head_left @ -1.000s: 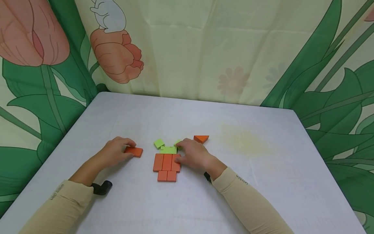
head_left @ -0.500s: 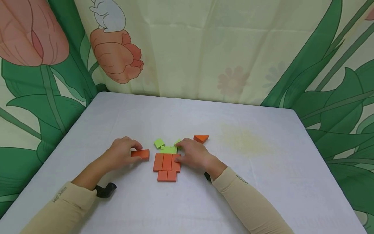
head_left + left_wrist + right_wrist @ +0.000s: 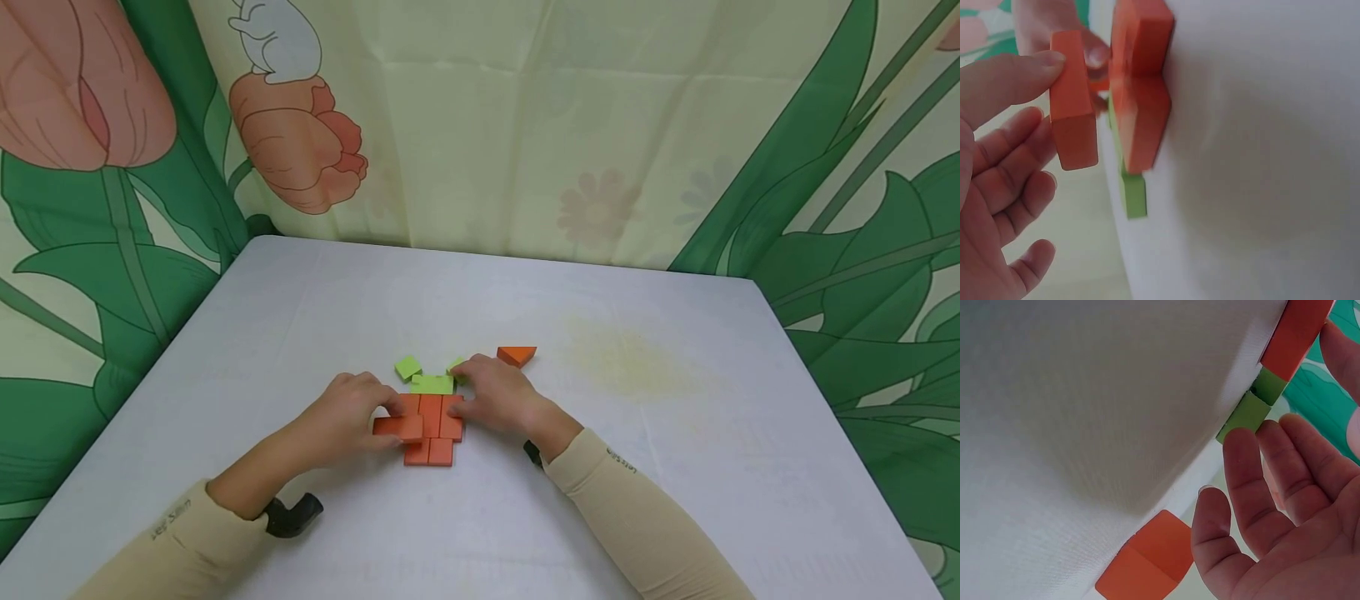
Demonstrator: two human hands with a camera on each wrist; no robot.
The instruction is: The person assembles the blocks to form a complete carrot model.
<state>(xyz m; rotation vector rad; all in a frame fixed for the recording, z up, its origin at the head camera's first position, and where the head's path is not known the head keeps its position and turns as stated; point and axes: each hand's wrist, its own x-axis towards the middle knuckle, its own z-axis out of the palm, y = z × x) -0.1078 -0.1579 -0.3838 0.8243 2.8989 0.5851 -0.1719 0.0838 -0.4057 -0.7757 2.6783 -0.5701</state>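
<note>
My left hand (image 3: 347, 421) pinches an orange rectangular block (image 3: 398, 429) between thumb and fingers. In the left wrist view that block (image 3: 1072, 100) is held up, apart from the flat layout of orange blocks (image 3: 430, 415). From the head it overlaps the layout's left side. My right hand (image 3: 498, 396) rests at the layout's right side, its fingers relaxed. Its thumb touches the rightmost orange block, and its fingertips reach a small green block (image 3: 1246, 417). A notched green block (image 3: 432, 385) lies against the top of the orange ones, and another small green block (image 3: 408, 368) sits at its upper left.
An orange triangular block (image 3: 517, 356) lies beyond my right hand. Everything rests on a white-covered table (image 3: 637, 500). Behind it hangs a pale curtain (image 3: 480, 150) printed with tulips and leaves. A black wrist device (image 3: 294, 515) shows under my left forearm.
My left hand has carried the orange rectangular block to the right and nearer to me, from beside the layout to over its left side. My right hand has stayed in place.
</note>
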